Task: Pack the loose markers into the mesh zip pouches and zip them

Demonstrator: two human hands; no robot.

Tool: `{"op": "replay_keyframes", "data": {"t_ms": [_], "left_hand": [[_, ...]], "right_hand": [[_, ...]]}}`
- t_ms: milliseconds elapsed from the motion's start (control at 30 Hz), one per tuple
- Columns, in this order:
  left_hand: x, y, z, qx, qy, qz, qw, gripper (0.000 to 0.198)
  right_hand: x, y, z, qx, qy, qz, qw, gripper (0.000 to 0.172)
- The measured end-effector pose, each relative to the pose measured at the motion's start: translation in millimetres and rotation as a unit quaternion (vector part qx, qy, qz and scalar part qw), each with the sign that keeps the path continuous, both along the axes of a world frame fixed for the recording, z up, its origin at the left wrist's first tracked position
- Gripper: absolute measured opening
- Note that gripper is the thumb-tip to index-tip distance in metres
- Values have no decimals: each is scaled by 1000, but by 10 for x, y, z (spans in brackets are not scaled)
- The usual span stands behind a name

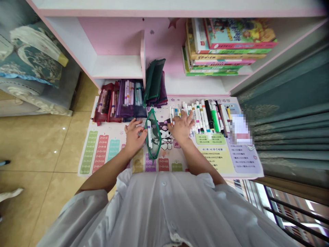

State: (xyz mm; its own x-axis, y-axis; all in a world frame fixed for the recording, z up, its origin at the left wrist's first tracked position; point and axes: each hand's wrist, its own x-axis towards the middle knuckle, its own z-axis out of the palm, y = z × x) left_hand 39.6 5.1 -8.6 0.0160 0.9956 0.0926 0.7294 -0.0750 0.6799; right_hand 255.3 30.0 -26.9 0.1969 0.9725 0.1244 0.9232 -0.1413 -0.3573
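A green mesh pencil pouch (153, 135) lies open on the printed desk mat (108, 151), with one white marker inside it. My left hand (133, 135) holds the pouch's left edge between thumb and fingers. My right hand (182, 126) rests palm down, fingers spread, on the near end of a row of several markers (205, 115) laid side by side on the mat. The fingertips touch the leftmost markers; I cannot see one lifted.
Filled purple and red mesh pouches (120, 99) lie at the mat's back left. Empty dark pouches (154, 82) lean against the pink shelf divider. A stack of books (223, 44) fills the right shelf. A curtain (290, 113) hangs right; tiled floor lies left.
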Motion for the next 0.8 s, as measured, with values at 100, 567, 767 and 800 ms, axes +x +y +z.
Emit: {"op": "replay_keyframes", "data": {"t_ms": [100,567,767,800], "left_hand": [[0,1,-2,2,-4,-2,1000,23],[1,4,11,-3,1,1,1000,24],[-3,2,-18,0,5,-2,1000,23],[-4,1,-22,4,4,-3,1000,23]], "right_hand": [[-17,1,13,0,-8,4,1000,15],[-55,-16,51,30,22,24,999,15],[-185,-229,279,98,90,64,989,18],[-216,-277,317,103,100,81,986,18]]}}
